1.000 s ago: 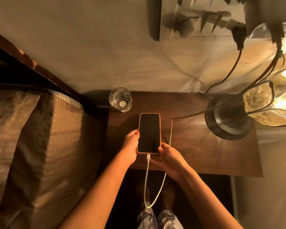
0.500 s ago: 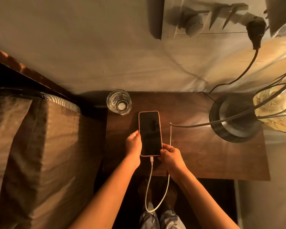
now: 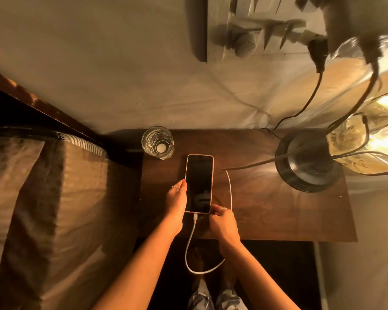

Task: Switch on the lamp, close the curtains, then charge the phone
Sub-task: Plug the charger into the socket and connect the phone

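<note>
A phone [image 3: 199,183] in a pink case lies screen up on the dark wooden bedside table [image 3: 267,211], its screen dark. A white charging cable [image 3: 189,247] is plugged into its near end and loops down past the table's front edge, then runs up beside the phone. My left hand [image 3: 177,200] holds the phone's left edge. My right hand [image 3: 222,222] grips the phone's near right corner. The lamp [image 3: 309,162] stands lit at the right, its glass shade [image 3: 367,146] glowing.
A glass of water [image 3: 158,142] stands at the table's back left corner. A bed with a brown cover [image 3: 43,209] fills the left. Dark cords run from the lamp up to plugs [image 3: 318,52] on the wall. My feet show below the table's front edge.
The phone has been lowered and pushed slightly farther onto the table. Both hands have followed it and stay on its edges.
</note>
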A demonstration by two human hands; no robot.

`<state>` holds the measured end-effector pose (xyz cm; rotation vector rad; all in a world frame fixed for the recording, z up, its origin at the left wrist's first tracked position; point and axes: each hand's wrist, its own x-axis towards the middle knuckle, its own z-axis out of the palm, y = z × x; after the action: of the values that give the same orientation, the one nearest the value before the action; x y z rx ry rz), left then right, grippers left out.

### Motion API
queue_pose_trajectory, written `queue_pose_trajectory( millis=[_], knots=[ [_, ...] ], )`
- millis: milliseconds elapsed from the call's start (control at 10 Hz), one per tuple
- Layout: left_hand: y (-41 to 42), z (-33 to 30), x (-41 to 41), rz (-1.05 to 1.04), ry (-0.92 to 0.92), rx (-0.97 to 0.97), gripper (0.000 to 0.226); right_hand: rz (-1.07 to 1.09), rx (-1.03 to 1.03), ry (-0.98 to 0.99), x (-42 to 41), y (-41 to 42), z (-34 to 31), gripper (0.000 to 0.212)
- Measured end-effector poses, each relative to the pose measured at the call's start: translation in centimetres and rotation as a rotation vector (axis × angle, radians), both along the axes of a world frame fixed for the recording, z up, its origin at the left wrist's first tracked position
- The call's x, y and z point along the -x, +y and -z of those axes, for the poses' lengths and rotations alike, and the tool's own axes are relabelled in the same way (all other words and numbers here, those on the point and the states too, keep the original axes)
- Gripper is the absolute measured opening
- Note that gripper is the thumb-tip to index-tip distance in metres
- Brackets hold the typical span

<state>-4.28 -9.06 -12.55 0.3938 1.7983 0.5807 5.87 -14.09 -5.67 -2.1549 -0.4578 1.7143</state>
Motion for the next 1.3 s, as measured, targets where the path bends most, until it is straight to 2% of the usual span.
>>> queue_pose_trajectory(
  millis=[100, 200, 300, 400, 500, 600, 700, 800, 900, 1000, 1100, 1300],
  knots=[
    [-0.3, -1.3, -0.1, 0.051, -0.033, 0.019, 0.040, 0.008, -0.033, 0.035, -0.2, -0.1, -3.0, 0.029],
    [-0.7, -3.2, -0.6, 0.110, -0.073, 0.067, 0.053, 0.010, -0.211, 0.125, -0.9, 0.8, -9.5, 0.025],
    [-0.6, -5.8, -0.9, 0.124, -0.084, 0.066, 0.052, 0.109, -0.425, 0.247, -2.1, 2.1, -15.2, 0.034],
    [0.2, -10.0, -1.5, 0.142, -0.096, 0.006, 0.048, 0.228, -0.716, 0.327, -4.5, 4.7, -22.5, 0.031],
    [1.3, -12.7, -2.0, 0.133, -0.116, -0.036, 0.051, 0.258, -0.774, 0.199, -5.9, 7.4, -24.6, 0.029],
    [3.4, -16.4, -2.4, 0.125, -0.121, -0.107, 0.051, 0.372, -0.718, 0.237, -7.0, 10.5, -26.9, 0.035],
    [4.4, -18.2, -2.4, 0.142, -0.099, -0.166, 0.050, 0.389, -0.655, 0.207, -7.2, 11.7, -27.7, 0.037],
    [6.2, -19.6, -1.9, 0.142, -0.053, -0.204, 0.049, 0.434, -0.603, 0.282, -7.9, 13.5, -27.3, 0.037],
    [6.6, -19.9, -1.5, 0.130, -0.054, -0.207, 0.050, 0.431, -0.573, 0.247, -7.9, 14.6, -26.5, 0.025],
    [7.4, -20.4, -0.7, 0.121, -0.025, -0.206, 0.051, 0.617, -0.463, 0.209, -8.2, 16.0, -26.4, 0.015],
    [7.6, -20.7, -0.3, 0.104, -0.023, -0.215, 0.050, 0.741, -0.452, 0.333, -8.2, 16.3, -27.1, 0.019],
    [8.4, -21.7, 0.2, 0.094, -0.038, -0.221, 0.045, 0.749, -0.377, 0.410, -8.0, 17.6, -27.3, 0.021]
  ],
)
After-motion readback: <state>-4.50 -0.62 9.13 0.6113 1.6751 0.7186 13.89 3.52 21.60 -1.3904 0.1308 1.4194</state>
